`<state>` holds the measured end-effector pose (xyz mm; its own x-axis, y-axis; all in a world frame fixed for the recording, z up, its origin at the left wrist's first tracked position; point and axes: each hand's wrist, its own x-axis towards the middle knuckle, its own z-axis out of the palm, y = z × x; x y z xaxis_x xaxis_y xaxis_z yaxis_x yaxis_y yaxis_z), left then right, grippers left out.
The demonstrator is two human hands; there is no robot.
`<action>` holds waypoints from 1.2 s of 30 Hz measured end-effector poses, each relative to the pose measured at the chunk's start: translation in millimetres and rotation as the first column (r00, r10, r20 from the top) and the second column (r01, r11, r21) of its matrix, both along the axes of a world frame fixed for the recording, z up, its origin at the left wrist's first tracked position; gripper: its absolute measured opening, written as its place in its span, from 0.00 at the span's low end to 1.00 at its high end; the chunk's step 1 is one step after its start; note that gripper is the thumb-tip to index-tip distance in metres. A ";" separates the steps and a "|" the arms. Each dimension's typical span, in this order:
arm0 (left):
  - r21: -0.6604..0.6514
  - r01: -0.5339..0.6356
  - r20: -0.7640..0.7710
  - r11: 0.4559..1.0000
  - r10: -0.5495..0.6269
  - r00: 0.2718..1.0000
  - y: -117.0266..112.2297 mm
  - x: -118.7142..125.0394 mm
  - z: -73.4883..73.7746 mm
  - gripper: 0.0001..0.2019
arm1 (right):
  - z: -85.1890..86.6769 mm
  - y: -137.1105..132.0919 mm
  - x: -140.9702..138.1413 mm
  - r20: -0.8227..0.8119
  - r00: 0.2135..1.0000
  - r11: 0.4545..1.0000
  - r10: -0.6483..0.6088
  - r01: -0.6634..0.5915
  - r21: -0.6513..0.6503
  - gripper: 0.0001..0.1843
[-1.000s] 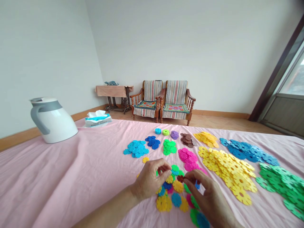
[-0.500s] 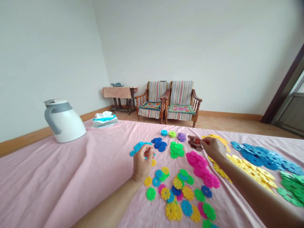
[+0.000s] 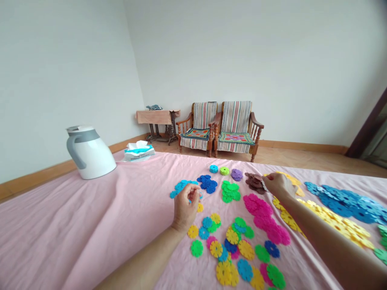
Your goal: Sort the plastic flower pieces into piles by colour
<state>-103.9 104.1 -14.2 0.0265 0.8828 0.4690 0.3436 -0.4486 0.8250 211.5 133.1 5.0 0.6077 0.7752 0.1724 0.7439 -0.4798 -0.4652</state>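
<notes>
My left hand (image 3: 186, 204) hovers by the light-blue notched discs (image 3: 181, 187), its fingers curled together; whatever they may hold is hidden. At the brown disc pile (image 3: 254, 182), my right hand (image 3: 279, 186) is closed in a pinch, with the thin toothed edge of a disc (image 3: 265, 185) showing at its fingertips. Left of that pile lie purple discs (image 3: 237, 174), bright green discs (image 3: 230, 191) and dark-blue discs (image 3: 207, 184). Pink discs (image 3: 266, 219) spread below it. Mixed loose discs (image 3: 231, 235) in several colours lie between my forearms.
Yellow discs (image 3: 335, 221) and large blue discs (image 3: 347, 201) lie at the right, partly behind my right arm. A white jug (image 3: 93, 157) and a tissue box (image 3: 139, 153) stand at the left on the pink cloth (image 3: 136, 201). Two wooden chairs (image 3: 236, 125) are beyond.
The view has turned slightly left, so everything sits further right. My right hand has drawn a little off the brown pile, with a disc edge now showing in its pinch. My left hand stays curled.
</notes>
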 end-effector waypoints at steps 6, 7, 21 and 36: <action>0.031 0.007 0.021 0.999 -0.007 1.000 2.8 0.2 -3.7 0.07 | 1.7 -36.0 1.1 0.026 0.994 0.988 0.102 -0.104 0.111 0.17; 0.033 0.005 0.030 0.999 -0.006 1.000 3.2 0.3 -4.0 0.07 | 1.2 -43.8 0.0 0.023 0.992 0.983 0.128 -0.130 0.128 0.17; 0.038 0.012 0.050 0.999 -0.014 0.999 4.0 1.3 -3.4 0.06 | 18.0 -139.9 -29.7 -0.087 0.852 0.844 0.516 -0.488 0.225 0.16; 0.021 0.019 0.085 1.000 -0.021 0.996 5.2 -0.3 -3.1 0.06 | 0.4 -157.7 -72.5 -0.172 0.716 0.718 0.676 -0.693 -0.061 0.10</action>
